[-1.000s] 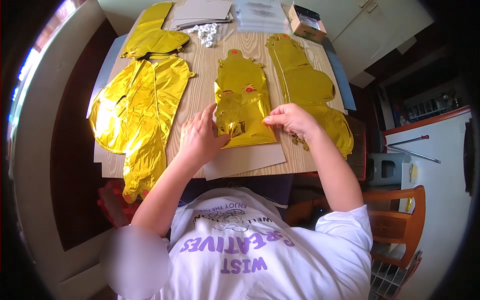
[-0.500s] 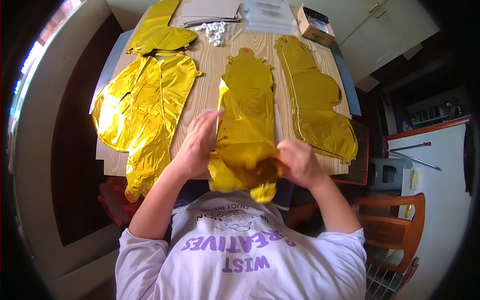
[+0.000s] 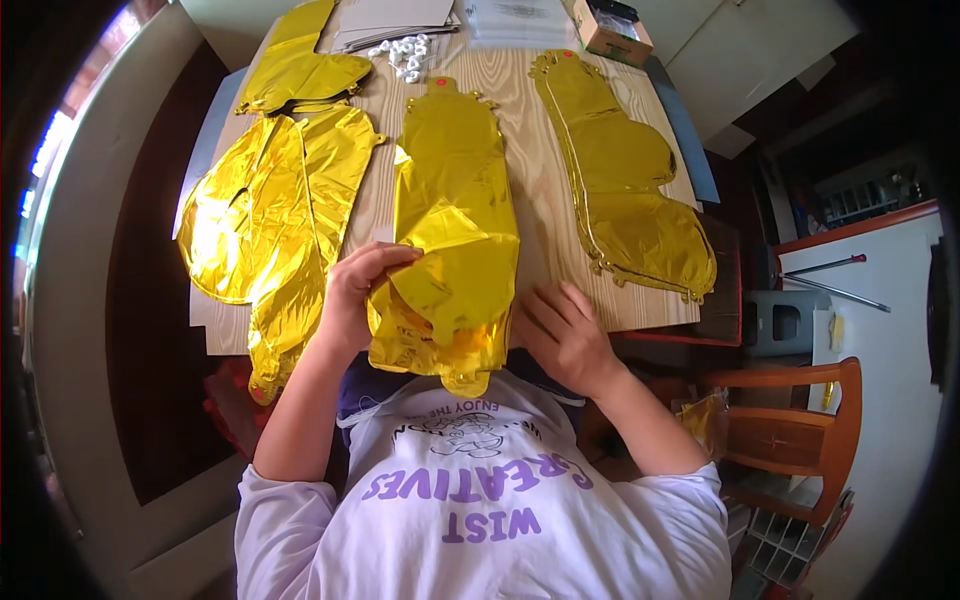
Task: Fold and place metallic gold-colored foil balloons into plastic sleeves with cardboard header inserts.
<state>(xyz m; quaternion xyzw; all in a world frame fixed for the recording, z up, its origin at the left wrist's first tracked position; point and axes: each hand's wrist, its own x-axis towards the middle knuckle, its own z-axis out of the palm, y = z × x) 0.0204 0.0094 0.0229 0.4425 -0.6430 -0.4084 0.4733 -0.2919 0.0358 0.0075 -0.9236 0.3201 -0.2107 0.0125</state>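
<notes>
A flat gold foil balloon [image 3: 455, 190] lies lengthwise in front of me, its near end hanging over the table edge toward my shirt. Its lower part is creased and partly folded. My left hand [image 3: 352, 300] pinches the foil at its left edge, thumb and fingers closed. Close beside the right edge, my right hand [image 3: 568, 338] has its fingers stretched out and loosely spread, holding nothing I can see. To the left lies a shiny, wrinkled gold foil balloon [image 3: 285, 190]. On the right is another flat gold foil balloon [image 3: 625, 170] with a pale line along its left side.
More gold foil [image 3: 300, 75] lies at the far left of the wooden table [image 3: 530, 190]. White rolls of ribbon or tape [image 3: 405, 55], grey sheets [image 3: 395, 20], clear plastic bags [image 3: 515, 20] and a cardboard box [image 3: 612, 35] line the far edge. A wooden chair [image 3: 780, 435] stands at right.
The middle balloon has shifted left in view, and its near end lies flatter. My left hand has gone from flat beside it to pinching its edge. My right hand has let go.
</notes>
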